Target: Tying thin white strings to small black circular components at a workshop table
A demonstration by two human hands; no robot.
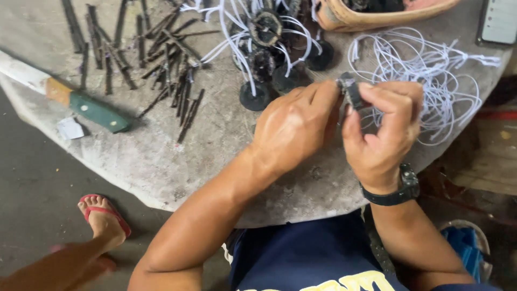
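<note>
My left hand (295,125) and my right hand (383,129) meet above the round stone table (161,161). Together they pinch a small dark round piece (351,91) between the fingertips. My right wrist carries a black watch (396,191). Just beyond the hands lies a heap of black disc-shaped pieces (269,59) threaded with white cord. A loose tangle of white cord (431,75) spreads to the right of my right hand.
Several dark thin sticks (161,54) lie scattered at the table's far left. A knife with a green handle (91,108) rests near the left edge. A woven basket (377,13) and a phone (498,21) sit at the back. A foot in a red sandal (102,215) stands on the floor.
</note>
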